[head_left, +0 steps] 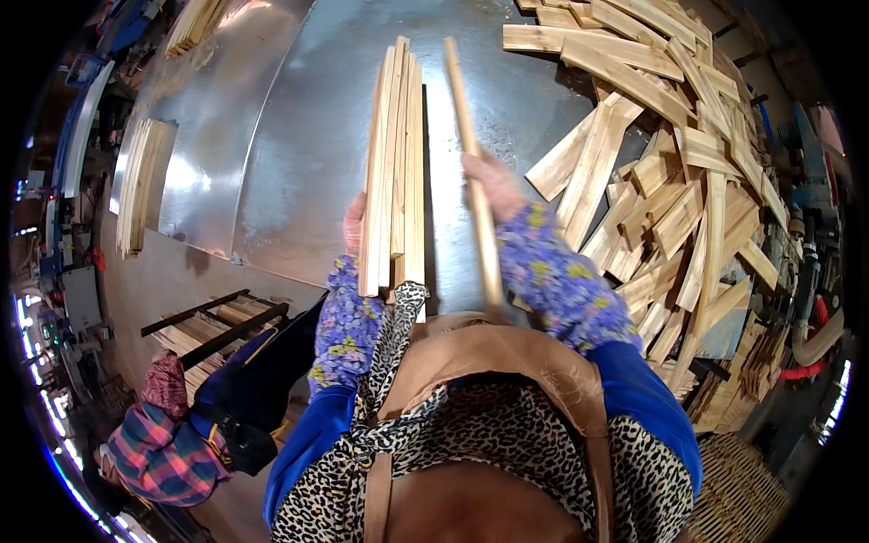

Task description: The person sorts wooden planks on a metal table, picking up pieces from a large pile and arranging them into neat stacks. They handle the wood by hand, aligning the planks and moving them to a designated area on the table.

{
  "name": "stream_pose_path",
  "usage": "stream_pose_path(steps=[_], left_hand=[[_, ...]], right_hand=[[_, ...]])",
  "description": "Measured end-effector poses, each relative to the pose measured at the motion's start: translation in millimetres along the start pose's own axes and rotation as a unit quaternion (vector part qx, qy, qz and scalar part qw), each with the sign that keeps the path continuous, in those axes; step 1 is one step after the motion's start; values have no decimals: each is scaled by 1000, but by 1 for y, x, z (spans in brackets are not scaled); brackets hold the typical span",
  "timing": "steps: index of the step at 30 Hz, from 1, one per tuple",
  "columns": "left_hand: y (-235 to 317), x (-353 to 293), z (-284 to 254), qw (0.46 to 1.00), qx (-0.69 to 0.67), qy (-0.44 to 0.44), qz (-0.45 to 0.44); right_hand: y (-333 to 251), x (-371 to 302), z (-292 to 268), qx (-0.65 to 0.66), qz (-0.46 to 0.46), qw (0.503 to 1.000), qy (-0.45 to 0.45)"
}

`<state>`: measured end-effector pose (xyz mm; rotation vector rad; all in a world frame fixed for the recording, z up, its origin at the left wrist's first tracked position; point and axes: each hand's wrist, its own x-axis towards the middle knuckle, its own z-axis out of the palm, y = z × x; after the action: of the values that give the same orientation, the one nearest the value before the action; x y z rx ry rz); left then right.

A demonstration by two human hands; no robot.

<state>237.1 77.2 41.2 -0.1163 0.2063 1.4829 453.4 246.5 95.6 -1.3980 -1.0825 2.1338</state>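
Note:
Several pale wooden slats (396,154) stand on edge side by side in a bundle on the metal table, their ends pointing away from me. Against the bundle's left side is my left hand (354,226), gripping it; most of its fingers are hidden by the wood. My right hand (496,185) is closed around a single wooden slat (460,104), seen edge-on and slightly tilted, a short gap to the right of the bundle. That hand and its slat are a little blurred.
Loose wooden boards (670,208) lie in a large jumbled heap on the right. More bundled slats (145,185) rest at the table's left, others at the far left. The metal table (299,136) has a seam. Another person (167,452) in a plaid top is at lower left, beside a rack of wood.

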Motion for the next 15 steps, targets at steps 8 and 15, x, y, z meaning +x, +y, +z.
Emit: stream_pose_path(steps=[8, 15], left_hand=[[77, -53, 72, 644, 675, 355, 60], [141, -89, 77, 233, 861, 443, -87]], right_hand=[[78, 61, 171, -148, 23, 986, -79], [95, 43, 289, -16, 12, 983, -182]])
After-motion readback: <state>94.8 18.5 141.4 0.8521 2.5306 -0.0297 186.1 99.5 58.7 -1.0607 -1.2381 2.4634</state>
